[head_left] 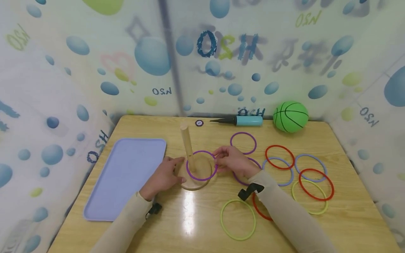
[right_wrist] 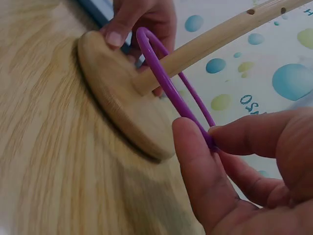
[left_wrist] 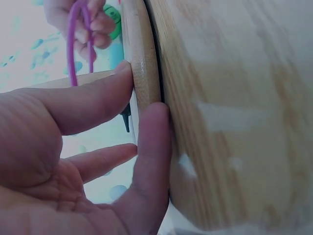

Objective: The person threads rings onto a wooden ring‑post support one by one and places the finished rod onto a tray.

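Observation:
A wooden stand has a round base (head_left: 202, 169) and an upright post (head_left: 186, 140). At the base's left edge, my left hand (head_left: 162, 175) holds the rim between thumb and finger, seen close up in the left wrist view. My right hand (head_left: 235, 162) pinches the right side of a purple ring (head_left: 201, 180) between thumb and fingertips. That ring goes around the lower post and hangs tilted above the base (right_wrist: 112, 93), as the right wrist view shows. Under the right hand lies another purple ring (head_left: 236, 177), partly hidden by it.
A blue tray (head_left: 126, 175) lies left of the stand. Several red, blue, yellow-green and purple rings, among them a yellow-green ring (head_left: 238, 240), lie to the right. Along the back are a small round disc (head_left: 199, 123), an air pump (head_left: 249, 121) and a green ball (head_left: 290, 117).

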`<state>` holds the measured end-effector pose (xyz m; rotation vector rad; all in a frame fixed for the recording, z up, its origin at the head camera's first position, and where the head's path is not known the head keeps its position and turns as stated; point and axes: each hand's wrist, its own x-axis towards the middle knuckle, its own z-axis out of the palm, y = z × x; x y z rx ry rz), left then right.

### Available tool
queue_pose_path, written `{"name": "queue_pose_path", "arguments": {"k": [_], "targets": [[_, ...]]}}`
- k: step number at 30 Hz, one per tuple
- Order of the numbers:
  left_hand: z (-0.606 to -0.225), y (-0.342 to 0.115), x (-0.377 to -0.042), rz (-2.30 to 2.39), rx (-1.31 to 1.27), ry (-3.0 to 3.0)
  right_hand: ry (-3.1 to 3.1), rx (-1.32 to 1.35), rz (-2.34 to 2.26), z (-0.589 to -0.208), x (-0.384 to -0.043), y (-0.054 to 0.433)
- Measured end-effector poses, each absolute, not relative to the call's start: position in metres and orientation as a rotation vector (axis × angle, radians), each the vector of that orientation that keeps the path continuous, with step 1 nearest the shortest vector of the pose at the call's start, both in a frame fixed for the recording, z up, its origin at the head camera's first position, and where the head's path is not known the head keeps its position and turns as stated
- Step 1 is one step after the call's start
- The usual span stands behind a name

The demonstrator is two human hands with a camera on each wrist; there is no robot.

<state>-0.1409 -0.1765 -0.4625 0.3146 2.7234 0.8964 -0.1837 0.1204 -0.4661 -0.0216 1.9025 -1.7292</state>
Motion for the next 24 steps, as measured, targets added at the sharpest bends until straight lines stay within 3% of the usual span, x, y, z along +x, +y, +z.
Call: {"name": "queue_pose_path", "arguments": {"k": [24], "targets": [[-0.464, -0.175, -0.134, 0.888, 0.342, 2.747, 2.111, -0.06, -1.525, -0.475, -0.182, 0.129]]}}
